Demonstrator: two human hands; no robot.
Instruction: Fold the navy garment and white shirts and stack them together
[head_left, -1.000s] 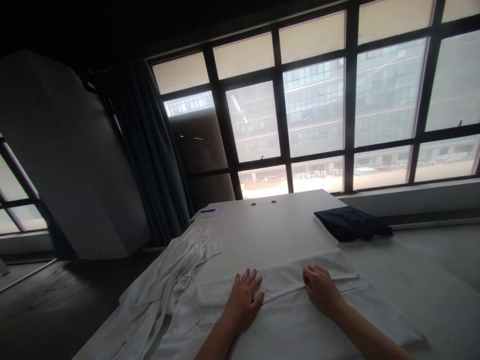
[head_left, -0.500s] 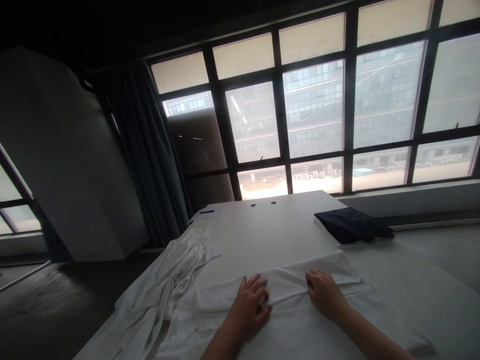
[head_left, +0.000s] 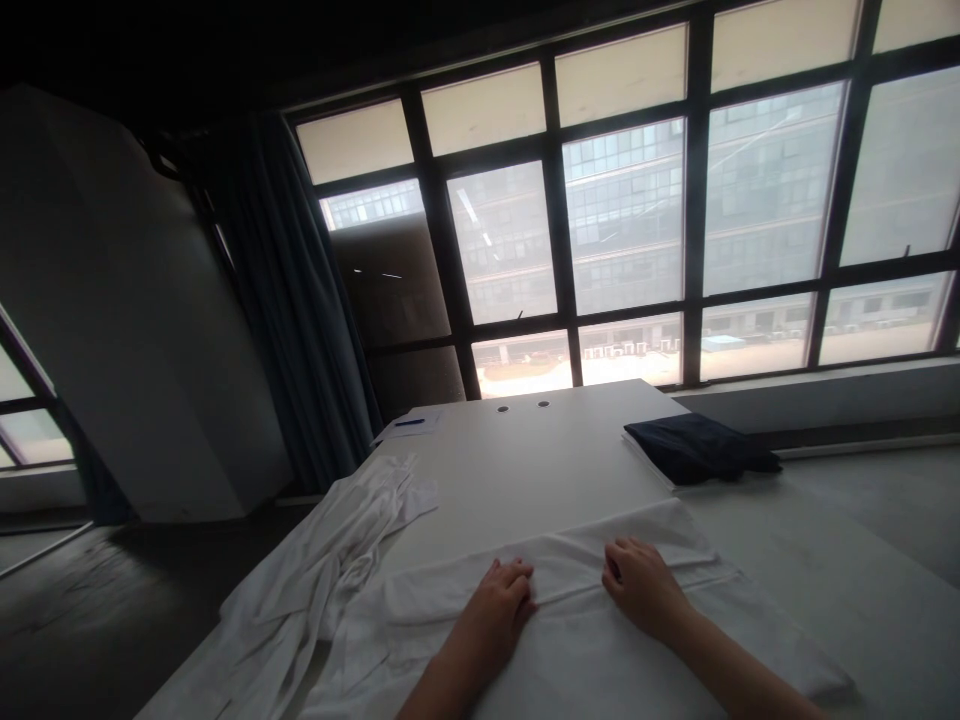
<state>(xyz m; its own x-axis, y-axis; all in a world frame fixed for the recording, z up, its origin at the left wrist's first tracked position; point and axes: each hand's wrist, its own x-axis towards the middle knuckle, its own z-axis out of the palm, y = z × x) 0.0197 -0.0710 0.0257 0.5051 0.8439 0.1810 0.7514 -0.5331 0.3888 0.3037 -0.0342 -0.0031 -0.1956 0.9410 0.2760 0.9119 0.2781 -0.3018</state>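
A white cloth (head_left: 600, 660), perhaps a garment, lies spread at the near end of the table with a folded strip along its far side. On the left part of that strip, my left hand (head_left: 499, 605) has its fingers bent and pressed together over the fabric; its thumb is hidden. My right hand (head_left: 641, 585) is curled closed on the same strip further right, gripping the fabric at the fold. A crease runs between the two hands. Part of the near cloth is covered by my forearms.
Crumpled white fabric (head_left: 330, 570) is heaped along the table's left edge. A dark folded cloth (head_left: 697, 447) rests at the right edge. At the far left corner lies paper with a blue pen (head_left: 410, 422). The white table (head_left: 517, 470) reaches toward the windows.
My left fingers have drawn together from a looser spread. My right hand has shifted very slightly left, still closed. The cloth looks nearly the same.
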